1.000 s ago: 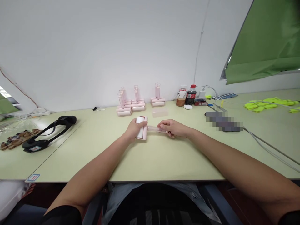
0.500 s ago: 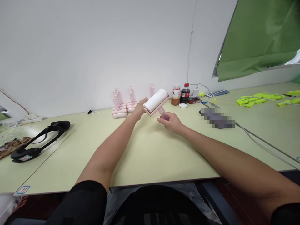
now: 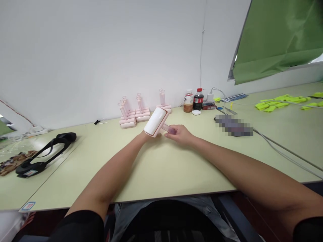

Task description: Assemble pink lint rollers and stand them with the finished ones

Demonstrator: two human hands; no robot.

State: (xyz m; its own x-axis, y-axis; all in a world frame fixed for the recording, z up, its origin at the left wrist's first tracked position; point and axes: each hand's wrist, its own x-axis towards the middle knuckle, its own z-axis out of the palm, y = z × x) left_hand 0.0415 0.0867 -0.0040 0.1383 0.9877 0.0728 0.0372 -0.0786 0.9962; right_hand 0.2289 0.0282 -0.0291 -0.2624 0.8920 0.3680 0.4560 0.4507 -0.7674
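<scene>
A lint roller [image 3: 156,121] with a white roll and pink frame is tilted above the table. My right hand [image 3: 179,134] is wrapped round its translucent pinkish handle. Behind and below the roller head is my left hand [image 3: 153,136], mostly hidden by it, so its fingers do not show. Against the wall, several pink lint rollers [image 3: 128,122] stand with their handles up, in a group at the left. Another pink roller [image 3: 167,108] stands a little to their right, just behind the held one.
Two bottles, one with an orange-brown drink [image 3: 188,102] and a cola bottle [image 3: 198,100], stand by the wall. A blurred-out device [image 3: 233,125] with cables lies right. Black headgear [image 3: 45,156] lies left. Yellow-green items [image 3: 280,102] lie far right.
The held lint roller has come down and left, turning more steeply. My left hand has drawn back from the standing rollers to behind the roller head. My right hand has shifted slightly left.
</scene>
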